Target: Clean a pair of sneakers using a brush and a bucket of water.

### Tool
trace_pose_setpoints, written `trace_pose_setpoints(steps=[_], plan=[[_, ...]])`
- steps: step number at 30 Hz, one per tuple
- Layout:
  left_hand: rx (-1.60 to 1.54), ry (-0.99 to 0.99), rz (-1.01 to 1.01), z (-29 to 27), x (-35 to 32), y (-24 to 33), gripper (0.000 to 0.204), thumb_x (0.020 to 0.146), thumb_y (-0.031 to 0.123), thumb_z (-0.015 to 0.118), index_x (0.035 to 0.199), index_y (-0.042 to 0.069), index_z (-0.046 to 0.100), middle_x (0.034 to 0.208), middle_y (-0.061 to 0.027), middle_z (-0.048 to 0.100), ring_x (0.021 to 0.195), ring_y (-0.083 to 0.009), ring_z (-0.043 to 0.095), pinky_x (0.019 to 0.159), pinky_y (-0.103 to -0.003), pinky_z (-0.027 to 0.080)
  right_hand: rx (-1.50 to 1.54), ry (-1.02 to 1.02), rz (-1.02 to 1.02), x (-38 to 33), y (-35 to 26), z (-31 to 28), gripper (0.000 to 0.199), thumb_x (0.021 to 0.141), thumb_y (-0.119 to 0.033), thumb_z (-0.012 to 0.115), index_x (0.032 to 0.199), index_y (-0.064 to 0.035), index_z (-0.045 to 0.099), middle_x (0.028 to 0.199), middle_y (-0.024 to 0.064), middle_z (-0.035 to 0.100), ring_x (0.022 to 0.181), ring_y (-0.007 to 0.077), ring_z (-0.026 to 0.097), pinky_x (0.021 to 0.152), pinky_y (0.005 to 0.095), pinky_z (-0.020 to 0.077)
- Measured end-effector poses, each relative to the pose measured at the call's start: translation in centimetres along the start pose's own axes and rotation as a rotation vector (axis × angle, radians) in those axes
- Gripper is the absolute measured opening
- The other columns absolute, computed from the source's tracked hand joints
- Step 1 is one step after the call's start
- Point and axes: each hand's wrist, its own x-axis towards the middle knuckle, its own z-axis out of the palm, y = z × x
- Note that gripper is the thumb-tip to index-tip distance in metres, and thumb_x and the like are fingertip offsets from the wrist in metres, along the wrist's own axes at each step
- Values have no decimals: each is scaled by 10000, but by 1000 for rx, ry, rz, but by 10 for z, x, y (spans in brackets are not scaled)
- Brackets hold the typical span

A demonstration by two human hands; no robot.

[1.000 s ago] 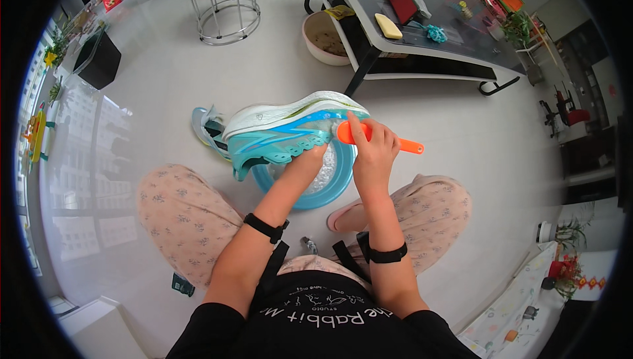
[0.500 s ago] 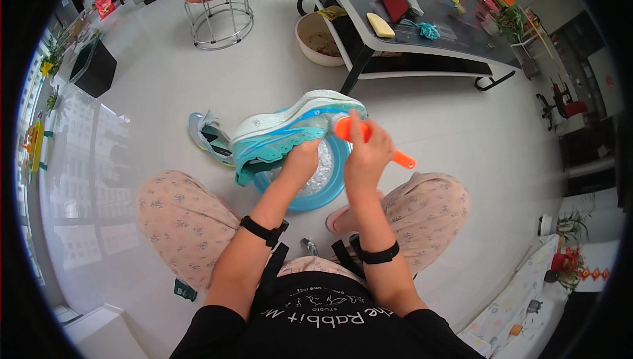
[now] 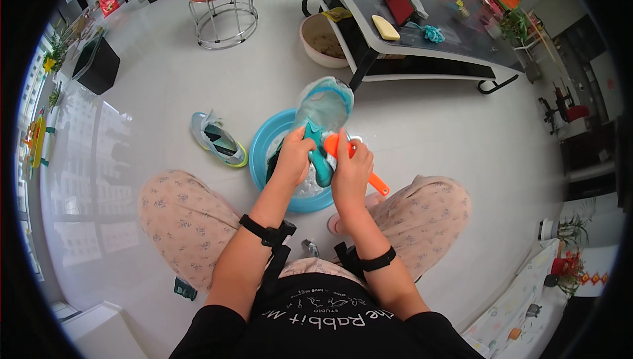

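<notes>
Shoe [image 3: 325, 105] turned, extending beyond left grip [image 3: 295, 156] clenched on it, right grip [image 3: 352, 168] clasping brush [image 3: 378, 184]

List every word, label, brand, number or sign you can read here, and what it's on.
Shirt: white lettering, upside down in this view; the large words are legible, but I don't copy printed words.
Red bag: pale marks, too small to read.
Dark green item on the floor: marks too small to read.
Held shoe, orange brush: no text I can make out.
</notes>
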Motion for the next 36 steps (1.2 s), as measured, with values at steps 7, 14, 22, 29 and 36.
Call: trace_pose_setpoints(steps=[7,14,22,29,36], plan=[[-101,-21,35,15,-12,22,443,727,-115,415,1151,-46,520,1013,-82,591,905,-163,572,818,-281,477,114,115,-120,30,-12,-3,633,774,50,564,1373,-137,483,1141,134,509,1014,334,487,863,431,405],[-31,-83,-26,0,-7,3,455,715,-99,403,1151,-50,523,1093,-114,591,973,-188,567,863,-299,462,170,72,-72,27,-10,-1,587,772,47,562,1327,-139,530,1134,128,520,1001,333,496,846,431,404],[-27,-101,-8,-4,-6,-1,354,760,-96,415,1086,-47,541,1090,-120,588,978,-188,583,836,-287,485,145,11,-121,8,-1,-6,598,767,33,567,1336,-149,530,1132,117,522,1012,320,503,875,432,402],[-66,-112,-13,10,-12,9,490,701,-120,398,1164,-30,531,1089,-76,586,998,-177,562,926,-297,444,211,124,-134,37,-13,-12,629,759,62,558,1354,-133,502,1130,125,521,1009,329,501,891,436,400],[-107,-169,32,-9,-2,1,497,717,-112,387,1198,-40,494,1074,-91,582,963,-167,561,859,-281,463,209,35,-92,5,-5,-7,616,776,81,541,1362,-99,482,1131,153,526,1001,345,497,886,433,410]])
